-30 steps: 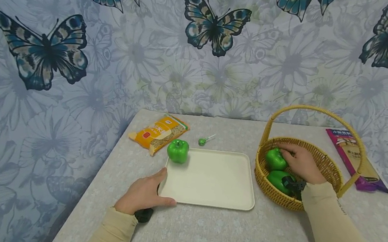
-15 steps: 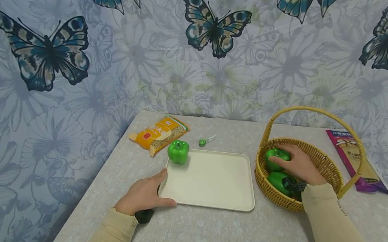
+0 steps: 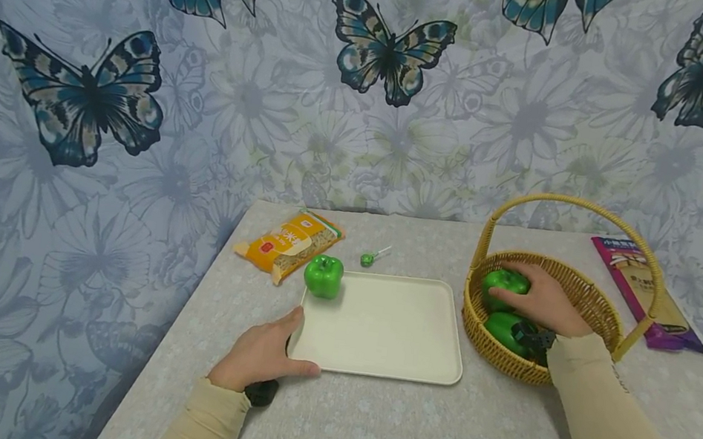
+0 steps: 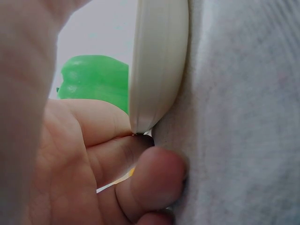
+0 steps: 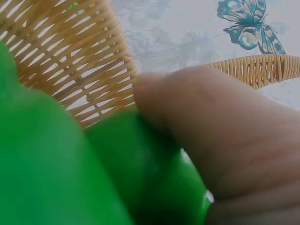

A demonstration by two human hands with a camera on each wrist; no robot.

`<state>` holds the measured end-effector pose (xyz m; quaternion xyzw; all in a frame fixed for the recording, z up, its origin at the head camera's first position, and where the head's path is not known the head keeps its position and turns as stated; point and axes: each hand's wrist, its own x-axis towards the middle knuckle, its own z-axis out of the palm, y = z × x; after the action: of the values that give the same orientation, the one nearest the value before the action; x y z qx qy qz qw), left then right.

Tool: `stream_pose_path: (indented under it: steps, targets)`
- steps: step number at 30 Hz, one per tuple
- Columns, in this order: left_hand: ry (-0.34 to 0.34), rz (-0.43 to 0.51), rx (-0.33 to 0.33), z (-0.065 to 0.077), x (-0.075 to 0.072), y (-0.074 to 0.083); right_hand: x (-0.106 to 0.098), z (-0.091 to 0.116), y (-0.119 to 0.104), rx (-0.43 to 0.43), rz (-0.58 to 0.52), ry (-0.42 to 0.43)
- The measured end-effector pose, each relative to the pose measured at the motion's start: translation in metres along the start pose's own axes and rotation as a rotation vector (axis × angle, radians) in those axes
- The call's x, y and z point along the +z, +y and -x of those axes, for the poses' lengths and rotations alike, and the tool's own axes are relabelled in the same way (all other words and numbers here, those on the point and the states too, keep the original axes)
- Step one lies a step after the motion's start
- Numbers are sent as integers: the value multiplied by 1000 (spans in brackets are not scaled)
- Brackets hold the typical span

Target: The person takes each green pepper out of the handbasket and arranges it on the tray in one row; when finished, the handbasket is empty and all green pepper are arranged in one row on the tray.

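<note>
My left hand [image 3: 265,354] holds the near-left corner of a cream rectangular tray [image 3: 386,329], thumb along the front edge and fingers at the left side. In the left wrist view, curled fingertips meet the tray's rim [image 4: 157,70]. A glossy green bell pepper [image 3: 323,277] stands at the tray's far-left corner. Inside a wicker basket [image 3: 476,340], my right hand [image 3: 546,299] grips another green bell pepper [image 3: 506,279], its thumb across the side. Closer to me in the basket lies a second smooth green vegetable [image 3: 505,329], partly hidden by the wrist strap.
A yellow bag of grain [image 3: 294,241] lies behind the tray on the left. Beside it is a small green lollipop [image 3: 367,259] with a white stick. The basket's tall handle [image 3: 570,200] arches over the right hand. A purple packet [image 3: 647,295] lies right of the basket.
My right thumb has come round the front of the bell pepper, and the hand now grips it inside the basket. My left hand and the tray stay in place.
</note>
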<state>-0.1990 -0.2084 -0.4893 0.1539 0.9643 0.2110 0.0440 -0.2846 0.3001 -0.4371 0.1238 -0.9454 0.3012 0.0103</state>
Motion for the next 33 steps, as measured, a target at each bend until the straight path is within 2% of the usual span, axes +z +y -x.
stream_pose_path:
  steps: [8,15,26,33]
  targets:
    - [-4,28,-12,-1,0,3,-4,0,1,-2,8,19]
    - [-11,22,-10,-1,0,5,-8,2,2,32,-38,49]
    - [-18,24,-28,2,-1,4,-28,10,-20,111,-81,73]
    - [-15,16,-22,1,0,2,-37,21,-39,94,-61,89]
